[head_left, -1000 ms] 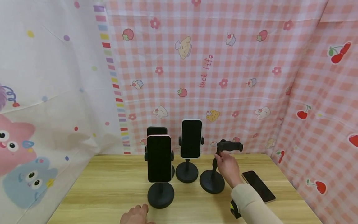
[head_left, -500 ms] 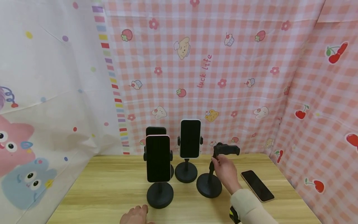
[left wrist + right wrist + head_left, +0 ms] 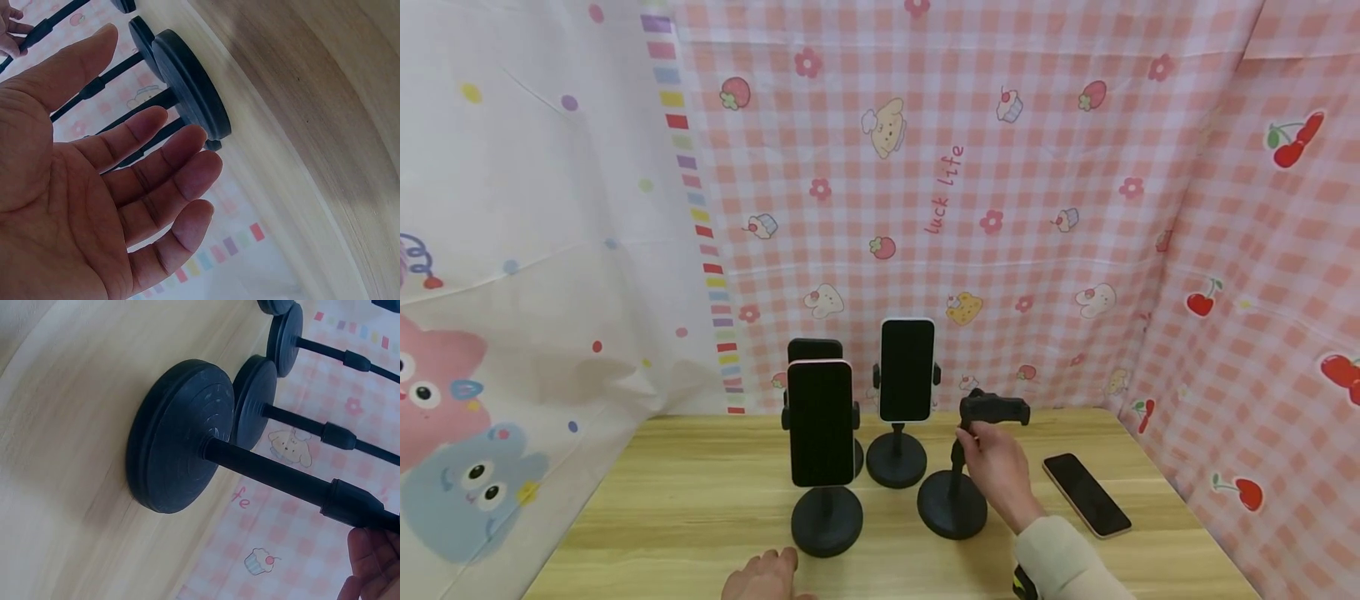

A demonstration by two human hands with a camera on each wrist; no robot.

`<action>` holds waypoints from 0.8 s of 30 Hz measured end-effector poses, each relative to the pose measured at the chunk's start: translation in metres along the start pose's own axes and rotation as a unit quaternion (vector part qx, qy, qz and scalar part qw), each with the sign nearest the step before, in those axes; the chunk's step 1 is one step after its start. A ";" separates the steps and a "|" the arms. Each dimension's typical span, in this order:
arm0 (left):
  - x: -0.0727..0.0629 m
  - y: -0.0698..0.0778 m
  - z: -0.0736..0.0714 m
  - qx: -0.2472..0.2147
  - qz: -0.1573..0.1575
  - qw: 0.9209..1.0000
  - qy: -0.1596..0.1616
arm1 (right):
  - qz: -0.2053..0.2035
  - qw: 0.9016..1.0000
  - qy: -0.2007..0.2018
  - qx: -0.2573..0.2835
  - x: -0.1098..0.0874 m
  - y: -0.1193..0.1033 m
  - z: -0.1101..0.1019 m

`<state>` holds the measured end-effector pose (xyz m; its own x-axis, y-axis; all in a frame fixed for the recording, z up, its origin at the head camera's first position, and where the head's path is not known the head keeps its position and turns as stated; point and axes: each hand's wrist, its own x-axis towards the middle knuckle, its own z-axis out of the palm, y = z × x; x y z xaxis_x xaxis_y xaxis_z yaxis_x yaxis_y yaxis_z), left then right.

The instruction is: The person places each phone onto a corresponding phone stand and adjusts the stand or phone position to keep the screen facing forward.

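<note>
My right hand (image 3: 1000, 471) pinches the upper pole of a black phone stand (image 3: 952, 504) that has no phone in its clamp. In the right wrist view the fingertips (image 3: 372, 559) meet the pole just above its collar. A phone (image 3: 1086, 495) with a dark screen lies flat to the right of that hand. Near the front edge my left hand (image 3: 762, 577) stays low with nothing in it; its fingers are loosely bent in the left wrist view. Closest to it stands another phone stand (image 3: 827, 522), bearing a pink-edged phone (image 3: 822, 425).
Farther back, a white-edged phone (image 3: 907, 371) stands upright in its own stand (image 3: 897, 460). A dark phone (image 3: 815, 347) is mostly hidden behind the pink-edged one. All stand on a wooden table (image 3: 662, 500), with patterned cloth (image 3: 1052, 150) hanging behind and beside it.
My right hand has drawn the phone stand nearer and a little to the left. My left hand and the other stands keep their places; the view has shifted slightly.
</note>
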<state>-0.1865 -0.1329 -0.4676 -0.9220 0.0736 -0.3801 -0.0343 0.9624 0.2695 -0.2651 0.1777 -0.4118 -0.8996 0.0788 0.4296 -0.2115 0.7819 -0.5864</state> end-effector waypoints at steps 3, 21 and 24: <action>0.001 0.000 0.000 -0.003 -0.003 1.000 -0.003 | -0.011 1.000 0.000 -0.003 -0.002 -0.004 0.001; 0.002 -0.001 0.001 -0.005 -0.002 1.000 -0.001 | -0.044 0.999 -0.018 -0.004 -0.015 -0.023 0.016; 0.001 -0.002 0.001 -0.006 -0.002 1.000 -0.003 | -0.047 0.999 -0.021 0.002 -0.016 -0.024 0.019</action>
<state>-0.1873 -0.1341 -0.4698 -0.9195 0.0722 -0.3863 -0.0417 0.9595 0.2785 -0.2531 0.1459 -0.4173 -0.8906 -0.0211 0.4542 -0.2976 0.7824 -0.5471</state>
